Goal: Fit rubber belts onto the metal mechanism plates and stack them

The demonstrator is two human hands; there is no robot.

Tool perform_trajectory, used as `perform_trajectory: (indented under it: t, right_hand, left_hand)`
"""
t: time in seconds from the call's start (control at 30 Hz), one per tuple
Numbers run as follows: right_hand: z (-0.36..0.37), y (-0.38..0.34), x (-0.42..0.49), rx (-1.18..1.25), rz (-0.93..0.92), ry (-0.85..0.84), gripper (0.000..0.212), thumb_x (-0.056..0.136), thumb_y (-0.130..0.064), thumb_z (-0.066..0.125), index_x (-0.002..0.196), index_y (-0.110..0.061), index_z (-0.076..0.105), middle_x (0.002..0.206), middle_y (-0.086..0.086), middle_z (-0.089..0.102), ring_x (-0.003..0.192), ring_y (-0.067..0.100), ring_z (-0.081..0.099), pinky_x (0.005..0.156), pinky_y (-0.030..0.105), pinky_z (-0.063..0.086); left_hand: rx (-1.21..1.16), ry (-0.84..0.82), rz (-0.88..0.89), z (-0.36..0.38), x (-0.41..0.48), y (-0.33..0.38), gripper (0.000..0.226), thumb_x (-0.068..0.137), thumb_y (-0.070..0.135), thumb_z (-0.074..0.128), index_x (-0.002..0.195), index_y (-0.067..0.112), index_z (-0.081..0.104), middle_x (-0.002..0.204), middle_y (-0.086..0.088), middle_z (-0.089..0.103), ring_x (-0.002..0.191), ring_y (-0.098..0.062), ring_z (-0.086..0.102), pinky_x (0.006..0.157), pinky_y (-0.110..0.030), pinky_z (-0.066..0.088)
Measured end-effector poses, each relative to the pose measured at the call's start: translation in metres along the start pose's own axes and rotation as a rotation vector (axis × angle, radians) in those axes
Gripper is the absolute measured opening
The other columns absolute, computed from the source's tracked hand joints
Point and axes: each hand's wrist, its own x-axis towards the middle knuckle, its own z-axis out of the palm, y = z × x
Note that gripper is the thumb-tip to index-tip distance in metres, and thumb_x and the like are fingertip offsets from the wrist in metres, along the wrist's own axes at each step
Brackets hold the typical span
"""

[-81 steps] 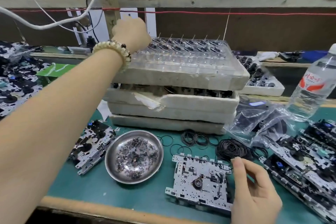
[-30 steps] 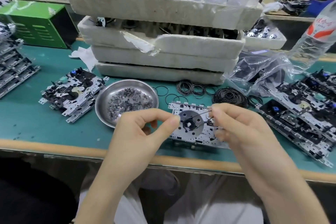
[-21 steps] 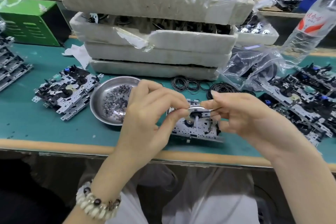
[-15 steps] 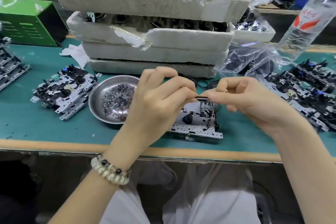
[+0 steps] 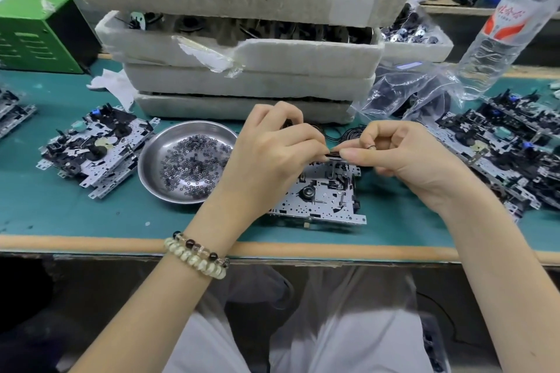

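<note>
Left hand (image 5: pixel 269 148) and right hand (image 5: pixel 403 154) now pinch the flywheel (image 5: pixel 333 155) turned edge-on over the mid-frame mechanism plate (image 5: pixel 321 197), seating likely next.

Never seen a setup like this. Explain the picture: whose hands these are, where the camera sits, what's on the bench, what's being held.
There is no machine here. A person works with bare hands, and the camera is worn on their head, looking forward and down.

The left hand and right hand meet above a metal mechanism plate that lies on the green bench. Their fingers pinch a small dark part between them. It is probably a thin wheel with a rubber belt, but it is too small to be sure.

Left of the plate stands a steel bowl of tiny rings, then a stack of mechanism plates. More plates lie on the right. Behind are loose belts, foam trays, plastic bags and a water bottle.
</note>
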Motion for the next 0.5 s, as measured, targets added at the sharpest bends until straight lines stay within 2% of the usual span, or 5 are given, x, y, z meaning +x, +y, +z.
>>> perform_trajectory:
  t: [0.27,0.33,0.4,0.43,0.5]
  right_hand:
    - [-0.0011,0.0003,0.0031,-0.025,-0.024,-0.008,0.039,0.048,-0.042,0.085,0.058,-0.024,0.052,0.095,0.003,0.077,0.073,0.008,0.06,0.048,0.012,0.036]
    - [-0.0009,0.0003,0.0029,-0.034,-0.041,-0.026,0.038,0.051,-0.038,0.085,0.06,-0.023,0.051,0.094,0.003,0.077,0.072,0.006,0.062,0.049,0.011,0.038]
    - [-0.0013,-0.0004,0.0009,-0.03,-0.076,-0.049,0.036,0.058,-0.028,0.084,0.063,-0.019,0.05,0.095,0.005,0.077,0.072,0.007,0.066,0.057,0.011,0.045]
    - [-0.0019,-0.0003,-0.0009,-0.033,-0.103,-0.056,0.035,0.06,-0.022,0.084,0.064,-0.015,0.05,0.096,0.006,0.076,0.074,0.014,0.068,0.065,0.017,0.051]
    - [-0.0013,0.0002,-0.0066,-0.106,-0.162,-0.047,0.037,0.062,-0.02,0.084,0.064,-0.012,0.048,0.099,0.003,0.076,0.08,0.039,0.065,0.08,0.042,0.056]
  left_hand:
    - [-0.03,0.004,-0.026,0.0006,-0.0012,-0.0005,0.011,0.092,0.015,0.074,0.082,0.012,0.079,0.091,0.007,0.076,0.083,-0.033,0.064,0.076,-0.037,0.039]
    - [-0.042,-0.003,-0.026,0.0004,-0.0016,-0.001,0.011,0.092,0.015,0.074,0.083,0.012,0.079,0.091,0.007,0.076,0.083,-0.033,0.064,0.077,-0.037,0.038]
    - [-0.077,-0.023,-0.038,0.0003,-0.0022,-0.0015,0.012,0.092,0.019,0.073,0.085,0.012,0.08,0.092,0.006,0.075,0.084,-0.034,0.063,0.077,-0.038,0.039]
    - [-0.119,-0.041,-0.064,0.0002,-0.0031,-0.0013,0.014,0.092,0.023,0.072,0.086,0.012,0.08,0.092,0.005,0.075,0.086,-0.034,0.062,0.078,-0.039,0.042]
    - [-0.268,-0.081,-0.162,-0.0006,-0.0058,0.0002,0.02,0.093,0.028,0.068,0.089,0.012,0.08,0.094,0.003,0.074,0.091,-0.031,0.061,0.081,-0.041,0.046]
